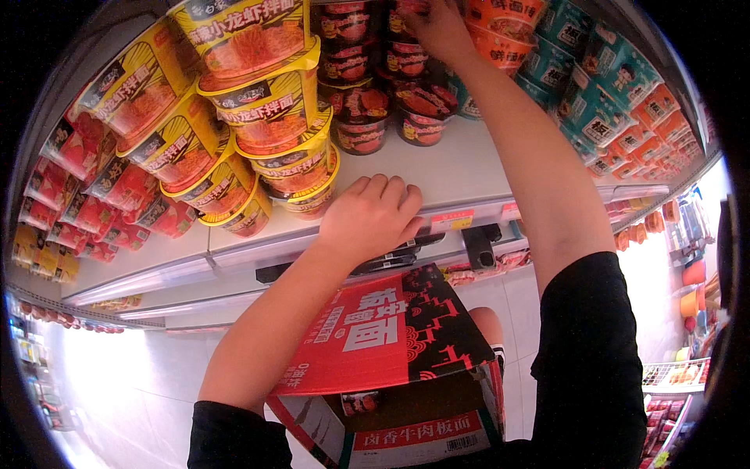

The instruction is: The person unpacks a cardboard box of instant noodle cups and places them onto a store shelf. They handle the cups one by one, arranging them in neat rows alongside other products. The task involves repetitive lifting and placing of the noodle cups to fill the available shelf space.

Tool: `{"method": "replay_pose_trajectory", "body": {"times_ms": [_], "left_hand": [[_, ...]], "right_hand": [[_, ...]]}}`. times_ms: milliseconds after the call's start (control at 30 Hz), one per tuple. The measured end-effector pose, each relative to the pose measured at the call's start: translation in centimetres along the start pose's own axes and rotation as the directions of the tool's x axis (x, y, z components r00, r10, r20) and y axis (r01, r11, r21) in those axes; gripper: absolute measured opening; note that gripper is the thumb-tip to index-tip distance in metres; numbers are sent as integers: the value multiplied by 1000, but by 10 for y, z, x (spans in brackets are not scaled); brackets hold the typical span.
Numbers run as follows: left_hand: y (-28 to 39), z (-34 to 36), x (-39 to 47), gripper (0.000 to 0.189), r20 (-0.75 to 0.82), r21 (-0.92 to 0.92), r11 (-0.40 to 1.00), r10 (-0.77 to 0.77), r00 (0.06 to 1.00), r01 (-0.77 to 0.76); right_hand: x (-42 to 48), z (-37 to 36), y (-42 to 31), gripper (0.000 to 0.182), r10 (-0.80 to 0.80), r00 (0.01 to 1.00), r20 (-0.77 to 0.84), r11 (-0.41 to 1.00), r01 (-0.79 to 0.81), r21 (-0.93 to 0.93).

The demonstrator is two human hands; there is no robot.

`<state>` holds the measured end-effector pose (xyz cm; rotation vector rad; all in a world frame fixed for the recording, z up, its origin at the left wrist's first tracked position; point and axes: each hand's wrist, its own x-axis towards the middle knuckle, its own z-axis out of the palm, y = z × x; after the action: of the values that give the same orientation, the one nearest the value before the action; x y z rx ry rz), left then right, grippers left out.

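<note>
My left hand [375, 214] rests with bent fingers at the front edge of a white store shelf [433, 170], next to a stack of yellow instant noodle bowls [281, 117]; nothing shows in it. My right hand [436, 29] reaches to the back of the shelf, at the stacks of dark red-and-black noodle bowls [422, 111]. Its fingers are blurred and dim, so whether they hold a bowl cannot be told. Below my arms stands an open red and black cardboard box [375, 334], with a small dark printed pack [360, 403] inside.
Teal noodle packs [597, 114] and an orange bowl stack [504, 29] stand at the right. Red noodle packs [111, 182] fill the left end. A price rail with a tag [452, 220] runs along the shelf edge, and black trays [392, 258] lie below it.
</note>
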<state>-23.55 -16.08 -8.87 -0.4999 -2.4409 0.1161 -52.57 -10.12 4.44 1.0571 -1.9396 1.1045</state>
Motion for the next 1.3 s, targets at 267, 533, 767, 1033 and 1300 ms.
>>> {"method": "replay_pose_trajectory", "body": {"times_ms": [267, 533, 767, 1033, 1300], "left_hand": [[2, -2, 2, 41, 9, 7, 1000, -12, 1000, 12], [2, -2, 0, 42, 13, 13, 1000, -21, 1000, 21], [3, -2, 2, 43, -26, 6, 1000, -5, 1000, 5], [3, 1, 1, 42, -34, -1, 1000, -14, 999, 14], [2, 0, 1, 42, -24, -10, 1000, -6, 1000, 6]], "right_hand": [[-7, 3, -2, 58, -42, 994, -104, 997, 35, -68], [6, -14, -64, 48, -311, 944, 111, 820, 326, -471], [14, -3, -79, 48, -207, 935, 287, 794, 332, -509], [14, -4, -95, 49, -127, 950, 286, 871, 245, -427], [12, 1, -93, 47, -142, 965, 219, 854, 231, -466]]}}
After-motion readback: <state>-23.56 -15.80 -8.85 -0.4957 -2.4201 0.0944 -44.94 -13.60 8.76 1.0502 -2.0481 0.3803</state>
